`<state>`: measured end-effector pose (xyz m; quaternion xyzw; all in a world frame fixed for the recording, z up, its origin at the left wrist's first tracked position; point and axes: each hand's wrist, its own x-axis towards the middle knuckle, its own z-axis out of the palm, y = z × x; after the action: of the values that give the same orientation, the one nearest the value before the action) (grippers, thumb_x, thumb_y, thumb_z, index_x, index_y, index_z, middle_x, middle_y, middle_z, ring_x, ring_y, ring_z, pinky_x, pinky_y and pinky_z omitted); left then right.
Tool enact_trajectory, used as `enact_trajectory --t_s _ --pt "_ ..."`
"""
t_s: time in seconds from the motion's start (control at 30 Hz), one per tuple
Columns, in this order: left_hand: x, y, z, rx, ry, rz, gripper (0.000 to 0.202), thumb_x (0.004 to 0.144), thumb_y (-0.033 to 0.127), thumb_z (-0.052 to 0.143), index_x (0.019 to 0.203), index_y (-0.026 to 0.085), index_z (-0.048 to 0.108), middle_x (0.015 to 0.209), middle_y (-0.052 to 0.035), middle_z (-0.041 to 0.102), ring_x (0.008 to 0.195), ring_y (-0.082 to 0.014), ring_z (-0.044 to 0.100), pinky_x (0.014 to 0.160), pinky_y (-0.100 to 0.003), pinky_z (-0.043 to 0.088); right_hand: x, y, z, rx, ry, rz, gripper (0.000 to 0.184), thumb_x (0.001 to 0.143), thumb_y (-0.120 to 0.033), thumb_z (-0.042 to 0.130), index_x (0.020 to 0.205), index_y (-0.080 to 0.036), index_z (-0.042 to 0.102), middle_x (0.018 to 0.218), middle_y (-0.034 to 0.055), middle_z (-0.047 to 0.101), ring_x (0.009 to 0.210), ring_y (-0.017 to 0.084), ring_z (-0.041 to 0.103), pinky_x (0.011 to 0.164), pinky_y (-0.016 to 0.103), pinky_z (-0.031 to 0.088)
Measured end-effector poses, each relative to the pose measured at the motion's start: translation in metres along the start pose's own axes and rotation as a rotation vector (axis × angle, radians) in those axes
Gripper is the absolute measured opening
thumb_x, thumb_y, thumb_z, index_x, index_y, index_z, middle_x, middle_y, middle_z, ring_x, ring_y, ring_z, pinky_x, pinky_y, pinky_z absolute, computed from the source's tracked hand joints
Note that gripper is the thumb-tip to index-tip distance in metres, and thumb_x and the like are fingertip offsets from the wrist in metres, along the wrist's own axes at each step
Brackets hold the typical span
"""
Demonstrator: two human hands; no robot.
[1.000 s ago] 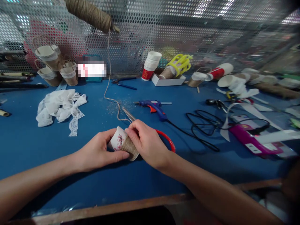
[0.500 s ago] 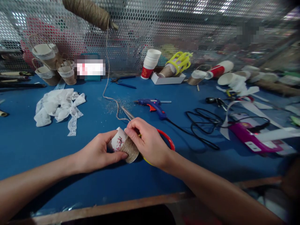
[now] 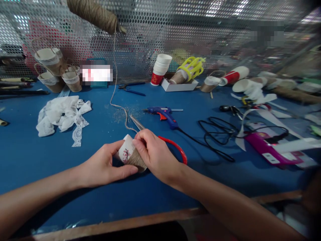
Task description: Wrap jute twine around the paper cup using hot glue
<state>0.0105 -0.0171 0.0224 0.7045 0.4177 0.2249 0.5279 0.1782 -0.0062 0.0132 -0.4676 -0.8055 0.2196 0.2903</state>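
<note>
Near middle of table [image 3: 150, 190]: cup [image 3: 126, 152] on its side, lower part wrapped in twine [image 3: 137, 160].
Left hand [image 3: 104, 165]: thumb and fingers clasp cup's left side.
Right hand [image 3: 156, 155]: fingertips pinch twine against cup.
Scissors [image 3: 175, 144]: just behind right hand.

The small white paper cup [image 3: 125, 151] looks smooth, partly wrapped in rough brown jute twine [image 3: 137, 159]. The blue tabletop [image 3: 150, 192] is matt, with a bare wood near edge. The far perforated metal screen [image 3: 175, 30] gleams; the blue glue gun [image 3: 164, 113] is glossy plastic.
</note>
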Motion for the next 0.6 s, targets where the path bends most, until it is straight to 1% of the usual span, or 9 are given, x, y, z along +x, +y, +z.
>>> enact_trajectory --t_s 0.1,0.2,0.37,0.47,0.6 --pt "0.0027 0.0014 0.0013 -0.044 0.025 -0.071 0.024 0.071 0.032 0.058 0.083 0.012 0.051 0.074 -0.0011 0.055 0.064 -0.0125 0.048 0.059 -0.024 0.041 -0.0012 0.0007 0.0048 -0.087 0.014 -0.095 0.017 0.087 -0.028 0.033 0.076 -0.018 0.041 0.081 0.0084 0.052 0.073 0.017 0.052 0.064 0.031 0.043" --pt "0.0041 -0.0015 0.0036 -0.100 0.041 -0.114 0.023 0.069 0.029 0.058 0.081 0.012 0.049 0.069 0.0012 0.052 0.060 -0.0102 0.045 0.055 -0.022 0.039 -0.0009 0.0009 0.0071 -0.113 0.012 -0.136 0.016 0.087 -0.027 0.034 0.076 -0.018 0.041 0.080 0.0079 0.052 0.074 0.017 0.052 0.063 0.030 0.044" --pt "0.0030 -0.0020 0.0040 -0.060 0.050 -0.121 0.017 0.069 0.024 0.057 0.079 0.011 0.050 0.067 0.0023 0.051 0.060 -0.0095 0.042 0.056 -0.021 0.037 0.0020 0.0020 0.0023 -0.032 0.013 -0.066 0.015 0.086 -0.027 0.038 0.073 -0.019 0.040 0.080 0.0048 0.052 0.070 0.014 0.051 0.063 0.029 0.043" --pt "0.0027 0.0000 0.0033 -0.057 0.040 -0.109 0.016 0.069 0.023 0.057 0.078 0.011 0.050 0.067 0.0021 0.051 0.060 -0.0096 0.043 0.056 -0.021 0.037 0.0028 0.0039 0.0005 0.031 -0.010 -0.032 0.015 0.087 -0.027 0.038 0.073 -0.020 0.041 0.079 0.0035 0.052 0.071 0.013 0.050 0.066 0.028 0.043" --pt "0.0019 -0.0012 0.0034 -0.042 0.033 -0.072 0.017 0.070 0.023 0.057 0.082 0.011 0.052 0.070 0.0016 0.052 0.062 -0.0099 0.043 0.058 -0.021 0.037 0.0028 0.0052 0.0017 0.061 -0.046 0.022 0.018 0.088 -0.031 0.035 0.076 -0.019 0.042 0.073 0.0024 0.052 0.068 0.013 0.049 0.064 0.028 0.042"
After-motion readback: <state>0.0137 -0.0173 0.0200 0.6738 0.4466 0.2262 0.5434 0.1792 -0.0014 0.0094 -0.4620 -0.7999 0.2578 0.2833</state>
